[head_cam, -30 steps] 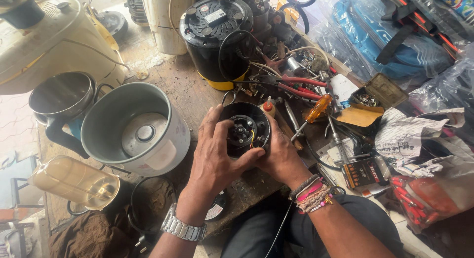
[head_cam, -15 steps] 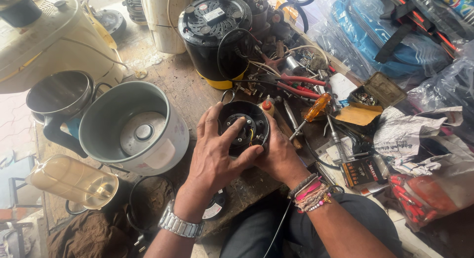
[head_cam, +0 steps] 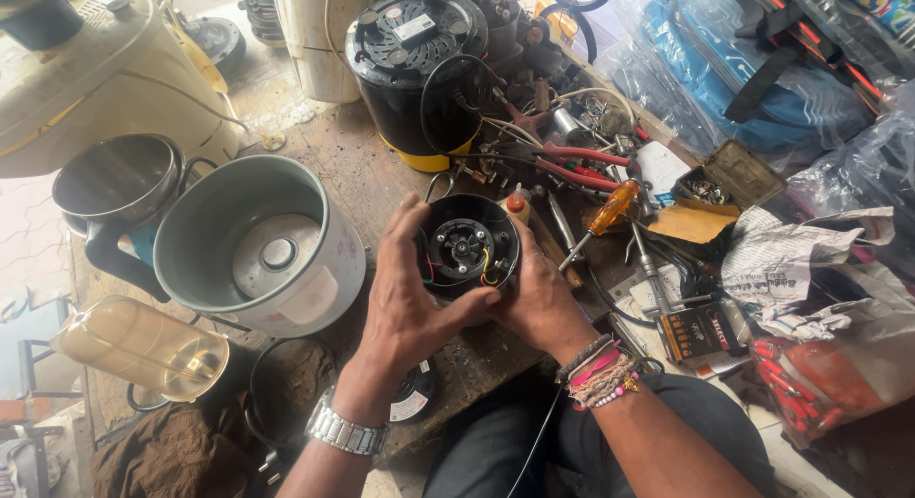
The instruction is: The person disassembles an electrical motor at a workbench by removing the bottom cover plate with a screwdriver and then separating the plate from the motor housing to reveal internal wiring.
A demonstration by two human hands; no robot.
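Bare counter [head_cam: 367, 169] lies open only ahead of the hands, between the grey cooker pot [head_cam: 253, 245] crowding the left hand [head_cam: 410, 303] and the black appliance base [head_cam: 424, 74], while pliers [head_cam: 572, 164], an orange-handled screwdriver [head_cam: 605, 212] and loose tools block the right hand [head_cam: 538, 303] on its outer side.

- Your left hand [head_cam: 405, 307] covered the near left wall of the round black motor housing [head_cam: 467, 245]; your right hand [head_cam: 543, 303] hid its right side.
- The small wires inside it were too fine to trace.
- The picture's left edge cut off the cream appliance [head_cam: 86, 79].
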